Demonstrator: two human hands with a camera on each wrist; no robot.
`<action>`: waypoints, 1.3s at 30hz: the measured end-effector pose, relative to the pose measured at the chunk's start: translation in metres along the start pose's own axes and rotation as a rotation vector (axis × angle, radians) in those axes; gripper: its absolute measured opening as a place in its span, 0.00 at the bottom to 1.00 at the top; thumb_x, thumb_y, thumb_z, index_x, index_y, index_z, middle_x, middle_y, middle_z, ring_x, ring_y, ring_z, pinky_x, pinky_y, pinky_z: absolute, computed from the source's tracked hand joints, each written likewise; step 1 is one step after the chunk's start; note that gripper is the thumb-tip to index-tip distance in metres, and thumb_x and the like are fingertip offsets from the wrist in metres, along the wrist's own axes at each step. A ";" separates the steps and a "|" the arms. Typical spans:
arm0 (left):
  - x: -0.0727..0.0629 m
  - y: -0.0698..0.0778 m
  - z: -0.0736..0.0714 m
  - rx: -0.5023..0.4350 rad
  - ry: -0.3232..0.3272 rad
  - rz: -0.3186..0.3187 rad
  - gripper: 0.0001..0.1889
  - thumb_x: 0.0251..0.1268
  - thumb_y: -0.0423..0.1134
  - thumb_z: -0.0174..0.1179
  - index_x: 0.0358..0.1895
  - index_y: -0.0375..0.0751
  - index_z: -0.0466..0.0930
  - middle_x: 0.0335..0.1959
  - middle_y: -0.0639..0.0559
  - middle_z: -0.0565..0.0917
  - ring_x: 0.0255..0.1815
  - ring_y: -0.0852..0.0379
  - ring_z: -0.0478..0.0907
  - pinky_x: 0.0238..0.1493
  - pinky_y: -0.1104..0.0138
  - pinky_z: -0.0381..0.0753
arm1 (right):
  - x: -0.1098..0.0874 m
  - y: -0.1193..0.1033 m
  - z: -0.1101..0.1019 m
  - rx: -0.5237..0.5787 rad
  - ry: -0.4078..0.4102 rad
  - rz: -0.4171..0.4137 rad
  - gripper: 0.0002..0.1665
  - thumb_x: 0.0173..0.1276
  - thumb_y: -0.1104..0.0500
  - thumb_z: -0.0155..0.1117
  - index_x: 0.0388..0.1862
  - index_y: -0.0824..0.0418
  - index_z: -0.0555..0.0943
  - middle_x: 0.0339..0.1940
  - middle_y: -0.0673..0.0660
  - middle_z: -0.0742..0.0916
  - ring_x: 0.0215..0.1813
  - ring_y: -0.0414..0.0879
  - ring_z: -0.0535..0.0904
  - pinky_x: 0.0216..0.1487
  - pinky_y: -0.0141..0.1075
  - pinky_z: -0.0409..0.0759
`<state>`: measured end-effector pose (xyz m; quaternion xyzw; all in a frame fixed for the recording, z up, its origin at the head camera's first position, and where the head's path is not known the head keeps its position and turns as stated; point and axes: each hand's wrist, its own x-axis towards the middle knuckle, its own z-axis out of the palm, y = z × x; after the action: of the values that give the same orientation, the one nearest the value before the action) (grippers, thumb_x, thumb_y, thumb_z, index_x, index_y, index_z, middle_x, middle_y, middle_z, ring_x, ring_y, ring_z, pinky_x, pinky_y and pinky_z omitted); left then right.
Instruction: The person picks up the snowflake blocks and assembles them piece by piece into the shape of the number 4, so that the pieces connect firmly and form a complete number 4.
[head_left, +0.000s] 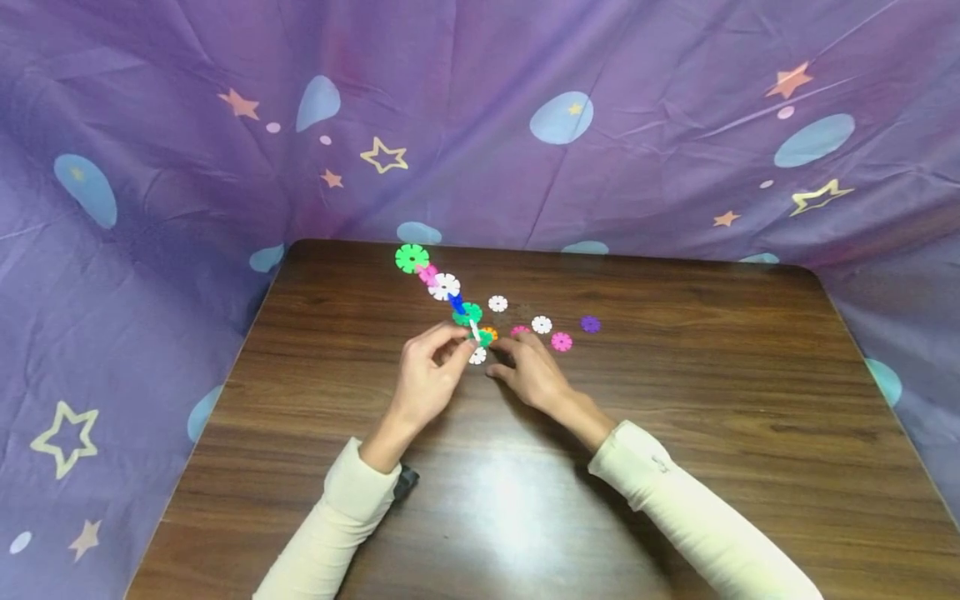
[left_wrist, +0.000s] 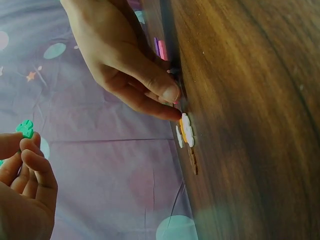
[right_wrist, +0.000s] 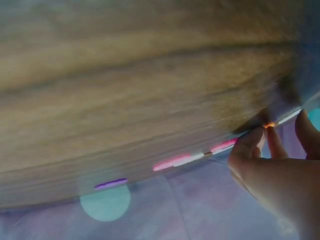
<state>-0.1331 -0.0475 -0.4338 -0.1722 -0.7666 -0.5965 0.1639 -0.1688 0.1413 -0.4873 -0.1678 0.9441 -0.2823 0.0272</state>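
Observation:
My left hand (head_left: 429, 375) pinches the near end of a chain of notched plastic discs, holding it above the table. The chain runs away to the left: a bright green disc (head_left: 412, 258) at its far end, then pink, a white disc (head_left: 444, 287), a blue disc (head_left: 456, 302), green, white and green. My right hand (head_left: 536, 371) reaches down at the loose discs, thumb and index finger apart. In the left wrist view, a fingertip touches or nearly touches an orange disc (left_wrist: 183, 131) beside a white disc (left_wrist: 188, 131). Its fingers partly hide a pink disc (head_left: 519, 331).
Loose discs lie on the wooden table (head_left: 712, 433): a purple disc (head_left: 590, 324), a pink disc (head_left: 562, 342), several white ones and dark brown ones that blend into the wood. A purple patterned curtain (head_left: 480, 167) hangs behind the table and along its left side.

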 end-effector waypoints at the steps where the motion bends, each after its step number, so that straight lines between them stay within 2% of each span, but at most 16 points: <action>1: 0.000 0.000 0.000 -0.003 0.000 0.000 0.05 0.63 0.26 0.67 0.40 0.30 0.88 0.28 0.42 0.87 0.26 0.62 0.76 0.28 0.72 0.79 | 0.001 -0.001 0.000 0.000 -0.001 0.000 0.29 0.65 0.53 0.75 0.63 0.63 0.82 0.48 0.62 0.84 0.51 0.55 0.78 0.56 0.49 0.79; 5: 0.000 0.001 0.001 -0.012 -0.003 0.007 0.05 0.63 0.26 0.67 0.40 0.30 0.88 0.29 0.41 0.87 0.27 0.62 0.77 0.29 0.71 0.80 | 0.005 -0.005 0.003 -0.007 -0.001 -0.012 0.28 0.66 0.52 0.75 0.61 0.63 0.84 0.43 0.60 0.82 0.47 0.53 0.77 0.52 0.48 0.79; 9: -0.001 0.000 0.004 -0.020 -0.007 0.009 0.05 0.63 0.25 0.66 0.40 0.29 0.88 0.29 0.40 0.87 0.27 0.62 0.77 0.29 0.72 0.81 | 0.008 -0.009 0.007 -0.035 0.009 -0.029 0.23 0.66 0.51 0.75 0.54 0.63 0.86 0.43 0.60 0.83 0.46 0.54 0.78 0.51 0.48 0.81; 14: -0.003 0.000 0.005 -0.025 -0.017 0.011 0.05 0.63 0.25 0.66 0.40 0.29 0.88 0.29 0.40 0.87 0.27 0.58 0.78 0.30 0.70 0.82 | 0.009 -0.012 0.009 -0.068 -0.008 0.006 0.18 0.66 0.52 0.75 0.45 0.66 0.88 0.41 0.60 0.82 0.43 0.53 0.77 0.48 0.47 0.81; 25: -0.003 0.004 0.007 -0.010 -0.020 0.006 0.05 0.62 0.25 0.67 0.40 0.29 0.87 0.29 0.40 0.86 0.27 0.51 0.78 0.30 0.66 0.83 | 0.002 -0.011 0.006 -0.061 -0.033 -0.006 0.18 0.66 0.56 0.75 0.50 0.66 0.86 0.43 0.59 0.81 0.46 0.52 0.77 0.52 0.46 0.82; 31: -0.003 0.005 0.007 -0.009 -0.021 0.006 0.05 0.63 0.27 0.67 0.40 0.32 0.88 0.31 0.41 0.87 0.28 0.56 0.78 0.30 0.69 0.81 | -0.003 -0.010 0.003 -0.051 -0.034 -0.033 0.21 0.64 0.59 0.75 0.54 0.65 0.84 0.44 0.59 0.84 0.49 0.53 0.79 0.56 0.48 0.83; 34: -0.003 0.005 0.007 -0.013 -0.019 0.005 0.04 0.63 0.27 0.67 0.40 0.32 0.88 0.31 0.42 0.88 0.28 0.59 0.78 0.30 0.70 0.81 | -0.006 -0.010 0.001 0.000 -0.050 -0.010 0.17 0.64 0.61 0.75 0.50 0.63 0.83 0.40 0.57 0.85 0.44 0.52 0.81 0.51 0.47 0.83; 39: -0.003 0.006 0.007 -0.014 -0.024 0.002 0.04 0.63 0.27 0.67 0.39 0.32 0.88 0.30 0.41 0.86 0.27 0.55 0.77 0.30 0.69 0.81 | -0.012 -0.008 -0.004 0.099 -0.076 0.051 0.11 0.65 0.63 0.73 0.43 0.59 0.80 0.30 0.53 0.85 0.33 0.47 0.80 0.39 0.42 0.81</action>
<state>-0.1281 -0.0391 -0.4316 -0.1811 -0.7641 -0.5997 0.1541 -0.1556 0.1407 -0.4803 -0.1529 0.9313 -0.3212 0.0782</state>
